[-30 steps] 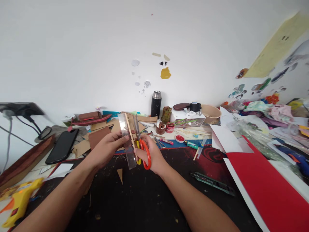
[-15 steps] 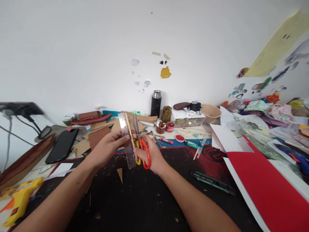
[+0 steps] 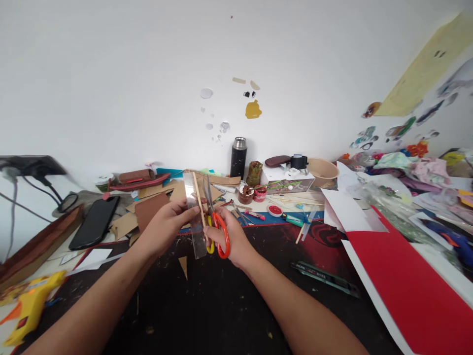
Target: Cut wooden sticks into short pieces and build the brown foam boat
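Observation:
My left hand [image 3: 176,217] is closed around a clear plastic ruler [image 3: 198,239], which it holds tilted above the dark mat. A thin wooden stick [image 3: 198,199] lies along the ruler's right edge, pinched under my left thumb. In my right hand [image 3: 232,236] is a pair of scissors [image 3: 222,236] with red and yellow handles, the blades pointing up and away beside the stick. My right thumb presses near the stick's lower end. Some of my fingers are hidden behind the ruler and handles.
On the dark mat [image 3: 207,315] lie a cardboard triangle [image 3: 184,267] and a green utility knife [image 3: 325,278]. A yellow glue gun [image 3: 31,308] and a black phone [image 3: 95,223] are at left. Red paper [image 3: 410,281] covers the right. A black flask [image 3: 238,159] stands behind paint pots [image 3: 246,195].
Almost nothing differs. Both hands keep the ruler, stick and scissors in nearly the same place, and the view has shifted very slightly.

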### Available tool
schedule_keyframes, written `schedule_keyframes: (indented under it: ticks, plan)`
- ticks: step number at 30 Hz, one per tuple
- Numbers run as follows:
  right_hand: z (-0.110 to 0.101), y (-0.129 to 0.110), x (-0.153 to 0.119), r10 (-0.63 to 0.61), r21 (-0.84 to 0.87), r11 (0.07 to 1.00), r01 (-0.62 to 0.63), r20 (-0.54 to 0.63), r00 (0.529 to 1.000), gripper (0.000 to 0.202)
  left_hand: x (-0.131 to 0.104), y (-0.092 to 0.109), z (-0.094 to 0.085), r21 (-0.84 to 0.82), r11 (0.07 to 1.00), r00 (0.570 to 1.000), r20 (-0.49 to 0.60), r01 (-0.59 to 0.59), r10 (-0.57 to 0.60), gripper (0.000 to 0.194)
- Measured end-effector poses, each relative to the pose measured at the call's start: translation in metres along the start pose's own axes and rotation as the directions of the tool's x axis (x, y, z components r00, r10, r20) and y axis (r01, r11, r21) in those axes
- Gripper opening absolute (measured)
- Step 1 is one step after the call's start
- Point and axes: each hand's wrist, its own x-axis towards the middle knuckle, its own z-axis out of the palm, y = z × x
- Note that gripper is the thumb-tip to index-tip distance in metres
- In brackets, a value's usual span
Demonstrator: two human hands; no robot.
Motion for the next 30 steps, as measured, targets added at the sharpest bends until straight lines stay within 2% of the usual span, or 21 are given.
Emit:
schedule_keyframes:
  ticks: [8,13,17,23,26,28,30]
  plan:
    - [0.001,0.005,0.0,0.002,0.034,0.999,-0.002,-0.007,1.0,0.057,-0.002,0.0,0.008,-0.031,0.999,0.999,-0.047,-0.012,0.011,0.052]
    - [0.002,0.004,-0.001,0.009,0.022,1.0,-0.008,-0.016,1.0,0.057,-0.004,0.003,0.01,0.084,0.996,0.994,-0.106,-0.028,0.037,0.055]
    - [0.003,0.003,-0.002,0.008,0.007,1.0,-0.008,-0.026,1.0,0.055,-0.005,0.007,0.012,0.124,0.992,0.994,-0.098,-0.032,0.045,0.053]
    - [0.002,0.0,-0.003,0.0,0.002,1.0,0.0,-0.002,1.0,0.055,-0.004,0.007,0.008,0.06,0.998,0.994,-0.103,-0.013,0.019,0.054]
    - [-0.003,-0.004,0.0,-0.027,0.011,1.0,0.027,-0.042,0.999,0.057,-0.003,0.007,0.004,-0.013,1.0,0.989,-0.145,-0.007,0.005,0.054]
    - [-0.006,-0.007,0.001,-0.055,0.028,0.998,0.057,-0.093,0.994,0.058,-0.004,0.009,0.002,0.006,1.0,0.994,-0.104,0.029,-0.029,0.052]
    - [-0.01,-0.011,0.003,-0.08,0.042,0.995,0.086,-0.136,0.988,0.059,-0.005,0.011,0.002,0.083,0.994,0.997,0.01,0.071,-0.072,0.049]
